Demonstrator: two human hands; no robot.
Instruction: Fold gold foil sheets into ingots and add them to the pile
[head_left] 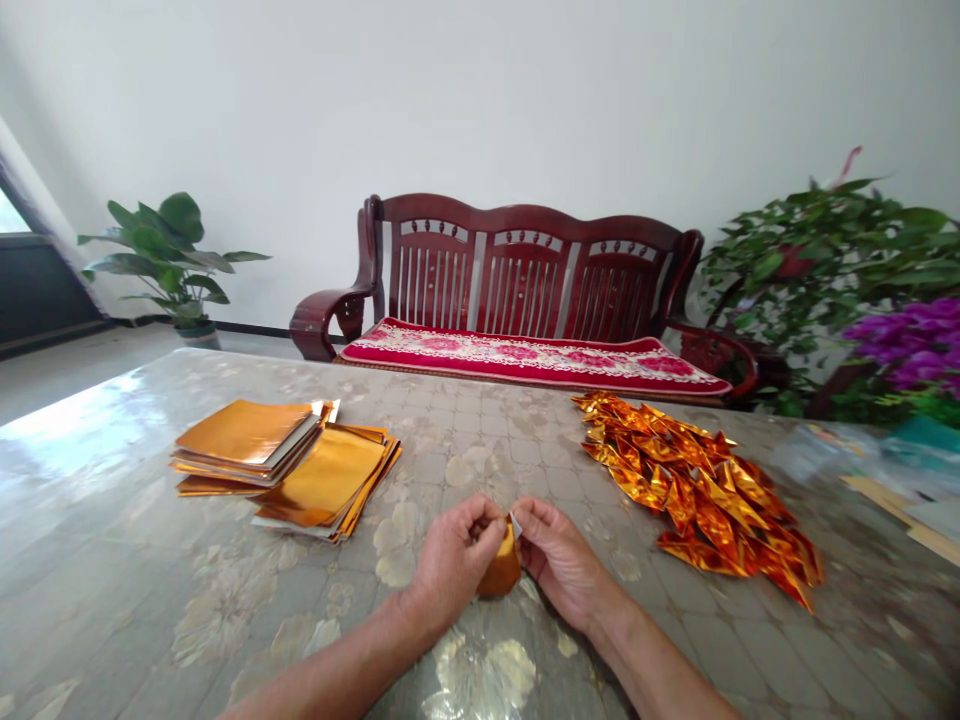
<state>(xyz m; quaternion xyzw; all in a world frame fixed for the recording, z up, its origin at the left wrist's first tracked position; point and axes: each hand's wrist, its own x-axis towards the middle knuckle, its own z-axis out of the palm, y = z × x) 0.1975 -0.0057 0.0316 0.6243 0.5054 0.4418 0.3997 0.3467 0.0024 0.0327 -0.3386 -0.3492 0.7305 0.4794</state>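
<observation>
Both of my hands meet low in the middle of the table (112, 560). My left hand (450, 565) and my right hand (559, 560) are closed in pinches on one partly folded gold foil sheet (501, 570), which stands between them just above the tabletop. Its white underside shows at the top edge. To the left lie stacks of flat gold foil sheets (285, 460). To the right lies a heap of folded gold foil pieces (697, 490).
The table has a glossy floral cover. Clear plastic and paper items (892, 480) lie at its far right edge. Behind the table stands a dark wooden bench (517, 290) with a red cushion. Potted plants stand at the left (169, 255) and right (840, 260).
</observation>
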